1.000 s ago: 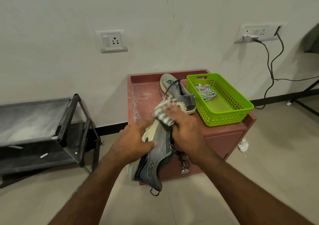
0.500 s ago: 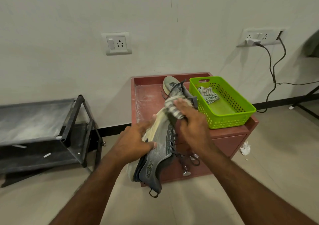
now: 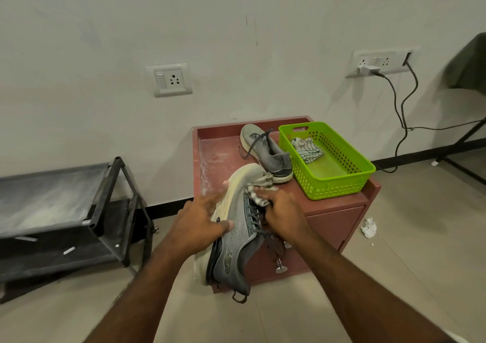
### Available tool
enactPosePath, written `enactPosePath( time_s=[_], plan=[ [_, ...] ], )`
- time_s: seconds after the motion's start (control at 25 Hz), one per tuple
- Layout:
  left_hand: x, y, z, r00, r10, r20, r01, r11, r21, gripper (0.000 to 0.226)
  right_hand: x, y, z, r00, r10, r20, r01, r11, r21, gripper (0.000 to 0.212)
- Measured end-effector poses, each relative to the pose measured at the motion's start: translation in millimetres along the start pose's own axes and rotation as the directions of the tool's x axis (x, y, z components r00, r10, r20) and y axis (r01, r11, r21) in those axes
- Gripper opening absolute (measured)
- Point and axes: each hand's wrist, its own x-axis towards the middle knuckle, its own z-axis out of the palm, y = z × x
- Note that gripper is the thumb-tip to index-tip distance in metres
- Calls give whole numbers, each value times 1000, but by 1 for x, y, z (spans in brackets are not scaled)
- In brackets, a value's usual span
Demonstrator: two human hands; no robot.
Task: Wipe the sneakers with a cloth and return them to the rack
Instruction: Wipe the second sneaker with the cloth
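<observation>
My left hand [image 3: 196, 223] grips a grey sneaker [image 3: 238, 235] by its cream sole, holding it tilted on its side with the toe pointing away from me. My right hand [image 3: 282, 211] holds a striped cloth [image 3: 259, 189] bunched against the sneaker's upper near the laces. A second grey sneaker [image 3: 265, 150] lies on the red cabinet [image 3: 218, 156] behind it. The black shoe rack [image 3: 105, 206] stands low at the left, with dusty shelves.
A green plastic basket [image 3: 339, 182] holding another striped cloth [image 3: 306, 148] sits on the cabinet's right side. A crumpled white tissue [image 3: 369, 227] lies on the floor to the right. Cables hang from a wall socket [image 3: 378, 62] at right.
My right hand has slid the cloth back from the toe toward the laces. The view has shifted, so the second sneaker now shows fully.
</observation>
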Motion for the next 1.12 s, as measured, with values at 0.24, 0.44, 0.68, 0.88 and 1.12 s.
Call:
enactPosePath(
  time_s=[0.24,0.44,0.68,0.88,1.12],
  plan=[
    [3,-8,-10,999,-37,23,39,993,-110,93,10,-7,-34,912,64,-406,-45,997,55,46],
    [10,-9,-5,999,-18,35,20,998,-60,92,21,-13,0,973,-118,-200,129,991,40,58],
    [5,-9,-5,999,-15,29,17,997,-77,96,14,10,-10,995,104,8,-103,992,-68,43],
    [7,-15,-4,1000,-4,8,5,998,-62,92,8,-21,-30,947,-79,-311,89,996,17,49],
    [8,-17,-3,1000,23,6,-23,999,-30,92,-8,-14,17,985,-138,-101,146,986,77,60]
  ],
)
